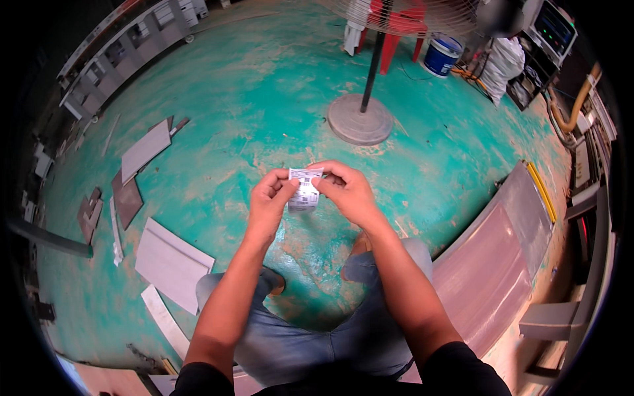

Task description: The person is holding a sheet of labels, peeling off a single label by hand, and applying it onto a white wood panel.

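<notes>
Label strip (304, 197) sits between the two hands near the middle of the frame, its long axis running up and down, the lower end curling. The left hand (269, 200) pinches its left edge and the right hand (351, 197) its right, so neither is nearer. Green floor (218, 152) shows below; the round fan base (350, 127), upper centre, and pale panel (173, 256), lower left, lie well apart.

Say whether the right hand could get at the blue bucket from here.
Probably not: the right hand pinches the printed paper strip, and the blue bucket stands well off across the green floor, beyond the fan's round base. The person would likely need to move closer.
</notes>
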Action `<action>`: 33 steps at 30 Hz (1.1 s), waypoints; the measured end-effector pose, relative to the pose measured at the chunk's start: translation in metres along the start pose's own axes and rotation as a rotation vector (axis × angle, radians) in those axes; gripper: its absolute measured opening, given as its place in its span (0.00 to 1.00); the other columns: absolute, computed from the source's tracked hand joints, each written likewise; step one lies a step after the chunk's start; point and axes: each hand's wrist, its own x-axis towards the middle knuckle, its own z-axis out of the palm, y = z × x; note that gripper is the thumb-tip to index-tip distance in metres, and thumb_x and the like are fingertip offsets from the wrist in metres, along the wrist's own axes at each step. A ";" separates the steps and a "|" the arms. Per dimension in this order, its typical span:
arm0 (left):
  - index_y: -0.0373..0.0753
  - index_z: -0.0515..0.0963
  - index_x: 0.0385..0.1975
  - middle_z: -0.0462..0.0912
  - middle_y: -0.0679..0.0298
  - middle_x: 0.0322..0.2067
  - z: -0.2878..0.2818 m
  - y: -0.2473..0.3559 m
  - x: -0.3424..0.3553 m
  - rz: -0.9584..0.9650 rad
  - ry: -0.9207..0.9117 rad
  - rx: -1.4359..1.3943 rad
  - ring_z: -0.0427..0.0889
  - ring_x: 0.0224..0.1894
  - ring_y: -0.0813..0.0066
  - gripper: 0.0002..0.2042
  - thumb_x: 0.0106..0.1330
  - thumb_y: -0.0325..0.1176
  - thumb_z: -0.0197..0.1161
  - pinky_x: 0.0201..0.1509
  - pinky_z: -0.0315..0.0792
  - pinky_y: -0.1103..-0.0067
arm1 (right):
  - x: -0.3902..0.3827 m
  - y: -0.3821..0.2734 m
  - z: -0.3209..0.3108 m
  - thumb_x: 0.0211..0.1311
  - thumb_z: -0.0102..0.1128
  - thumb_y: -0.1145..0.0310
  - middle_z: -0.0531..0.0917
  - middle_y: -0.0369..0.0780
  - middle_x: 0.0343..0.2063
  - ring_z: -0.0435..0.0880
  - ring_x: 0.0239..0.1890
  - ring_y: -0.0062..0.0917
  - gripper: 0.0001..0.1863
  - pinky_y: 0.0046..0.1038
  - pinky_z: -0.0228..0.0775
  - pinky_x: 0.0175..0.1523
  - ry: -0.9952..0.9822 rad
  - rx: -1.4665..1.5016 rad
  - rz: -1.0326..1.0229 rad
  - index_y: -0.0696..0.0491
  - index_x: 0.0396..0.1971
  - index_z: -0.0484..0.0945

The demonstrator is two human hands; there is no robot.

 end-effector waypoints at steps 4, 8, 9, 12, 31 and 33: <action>0.37 0.85 0.49 0.88 0.70 0.40 -0.002 -0.003 0.001 0.009 0.010 -0.003 0.83 0.42 0.84 0.10 0.83 0.37 0.64 0.48 0.75 0.80 | -0.001 0.000 -0.001 0.73 0.69 0.75 0.85 0.33 0.44 0.80 0.37 0.12 0.13 0.20 0.74 0.45 0.014 -0.048 -0.042 0.56 0.55 0.89; 0.37 0.86 0.48 0.87 0.70 0.40 -0.003 -0.002 0.000 -0.068 0.016 -0.038 0.82 0.42 0.84 0.14 0.85 0.42 0.62 0.49 0.75 0.79 | -0.002 -0.007 0.002 0.72 0.69 0.75 0.82 0.32 0.43 0.79 0.36 0.12 0.12 0.20 0.72 0.44 0.002 -0.133 -0.030 0.55 0.53 0.91; 0.37 0.87 0.48 0.87 0.70 0.40 0.000 -0.002 -0.001 -0.065 0.036 -0.020 0.81 0.42 0.84 0.14 0.85 0.42 0.62 0.48 0.75 0.80 | -0.002 -0.006 0.003 0.72 0.69 0.75 0.83 0.32 0.43 0.79 0.36 0.13 0.12 0.20 0.72 0.44 -0.002 -0.130 -0.028 0.55 0.51 0.91; 0.38 0.87 0.47 0.87 0.71 0.40 -0.004 -0.007 0.001 -0.068 0.039 0.025 0.81 0.43 0.85 0.11 0.83 0.40 0.65 0.48 0.75 0.81 | -0.003 -0.008 0.004 0.71 0.69 0.76 0.85 0.34 0.44 0.81 0.38 0.15 0.12 0.21 0.73 0.46 -0.030 -0.187 -0.037 0.54 0.51 0.91; 0.36 0.83 0.52 0.86 0.68 0.42 -0.004 0.000 0.000 0.007 0.019 0.011 0.83 0.45 0.83 0.08 0.80 0.31 0.69 0.51 0.76 0.80 | -0.001 -0.004 0.015 0.72 0.64 0.80 0.86 0.39 0.50 0.90 0.48 0.23 0.09 0.26 0.81 0.55 0.071 -0.097 -0.191 0.58 0.48 0.88; 0.35 0.83 0.51 0.87 0.67 0.40 -0.005 -0.002 -0.002 -0.022 0.012 0.025 0.84 0.43 0.83 0.07 0.80 0.30 0.68 0.48 0.77 0.81 | -0.001 0.005 0.012 0.74 0.64 0.79 0.87 0.39 0.49 0.90 0.48 0.22 0.09 0.26 0.81 0.54 0.041 -0.059 -0.196 0.58 0.49 0.88</action>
